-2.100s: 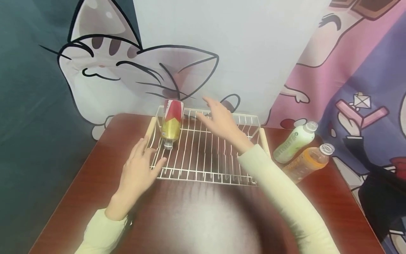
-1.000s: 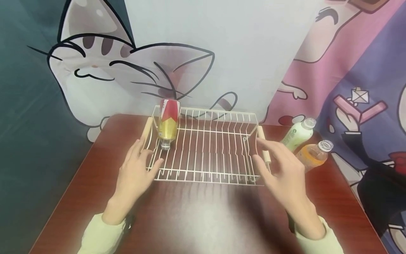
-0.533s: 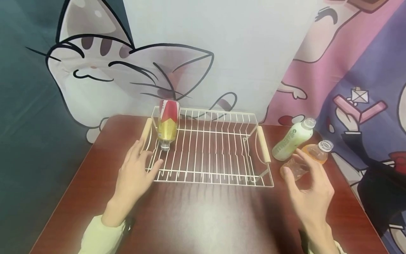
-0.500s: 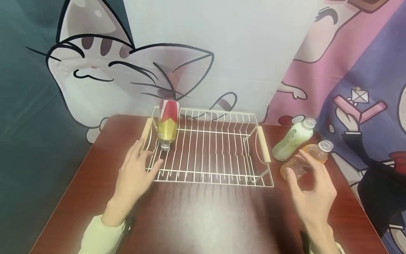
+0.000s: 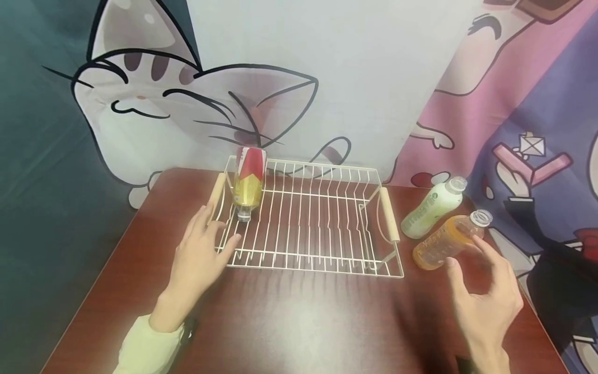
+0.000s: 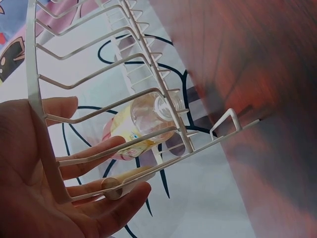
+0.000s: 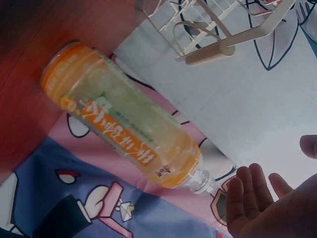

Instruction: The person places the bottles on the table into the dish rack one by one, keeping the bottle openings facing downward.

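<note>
A white wire dish rack [image 5: 303,253] with wooden handles stands on the table. My left hand [image 5: 200,259] is at its left front corner, fingers fairly straight against the left handle [image 5: 219,189]. In the left wrist view, these fingers [image 6: 119,213] lie beside the rack wires and handle. Inside the rack, at the left, a bottle [image 5: 249,179] with a red and yellow label leans upside down, neck toward me. My right hand [image 5: 490,296] hovers with thumb and fingers apart near a clear bottle with an orange label [image 5: 441,244]. In the right wrist view, that bottle [image 7: 124,119] is apart from the fingers.
A pale green bottle [image 5: 432,210] stands behind the orange-labelled one, right of the rack. The right wooden handle [image 5: 389,213] is close to both. The reddish-brown table [image 5: 299,322] ends at a cartoon-printed cloth [image 5: 364,78] behind.
My right hand has moved from above the rack, past its right handle, to the near right side of the orange-labelled bottle. My left hand has stayed at the rack's left corner.
</note>
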